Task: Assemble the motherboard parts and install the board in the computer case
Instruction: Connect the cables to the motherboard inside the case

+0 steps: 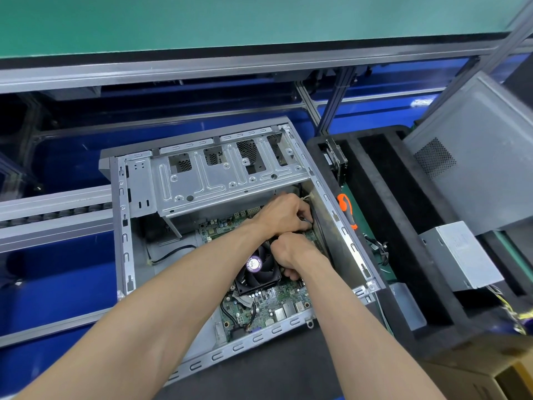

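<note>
Head view looks down into the open computer case (pixel 124 243), lying on its side on the bench. Its motherboard (pixel 268 307) sits on the case floor toward the near right corner, with the black cooler fan (pixel 258 269) on it. Both hands work by the right wall: left hand (pixel 284 213) and right hand (pixel 291 252) have curled fingers; whatever they grip is hidden. An orange-handled screwdriver (pixel 346 209) lies just outside that wall.

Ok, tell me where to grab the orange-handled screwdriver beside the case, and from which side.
Grip the orange-and-black handled screwdriver around the middle of its handle, coming from above. It lies flat on the green mat in the narrow gap between the grey metal computer case wall and the black foam tray; only the handle shows clearly. That probably leaves room for fingers only along the top.
</note>
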`<state>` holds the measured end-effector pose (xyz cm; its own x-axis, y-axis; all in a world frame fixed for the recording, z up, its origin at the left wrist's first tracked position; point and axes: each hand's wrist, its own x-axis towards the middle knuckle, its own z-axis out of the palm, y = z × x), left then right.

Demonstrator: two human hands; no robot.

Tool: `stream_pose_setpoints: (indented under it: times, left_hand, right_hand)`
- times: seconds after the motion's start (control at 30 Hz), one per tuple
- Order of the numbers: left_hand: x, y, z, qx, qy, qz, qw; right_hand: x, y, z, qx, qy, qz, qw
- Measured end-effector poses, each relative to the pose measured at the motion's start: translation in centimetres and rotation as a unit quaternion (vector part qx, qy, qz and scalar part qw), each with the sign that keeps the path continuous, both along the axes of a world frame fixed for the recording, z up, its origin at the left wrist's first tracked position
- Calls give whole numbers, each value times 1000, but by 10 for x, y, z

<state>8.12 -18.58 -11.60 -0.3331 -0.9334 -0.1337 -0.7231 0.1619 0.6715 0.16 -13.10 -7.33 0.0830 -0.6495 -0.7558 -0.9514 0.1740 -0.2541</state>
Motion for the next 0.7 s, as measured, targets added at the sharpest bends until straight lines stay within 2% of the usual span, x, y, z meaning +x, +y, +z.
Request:
stream_pose_setpoints:
  times: [0.7]
  left_hand:
    - [0, 2, 2, -17, -2, 3, 1000]
  right_hand:
    - [-1, 2, 5, -3, 1, 6, 1000]
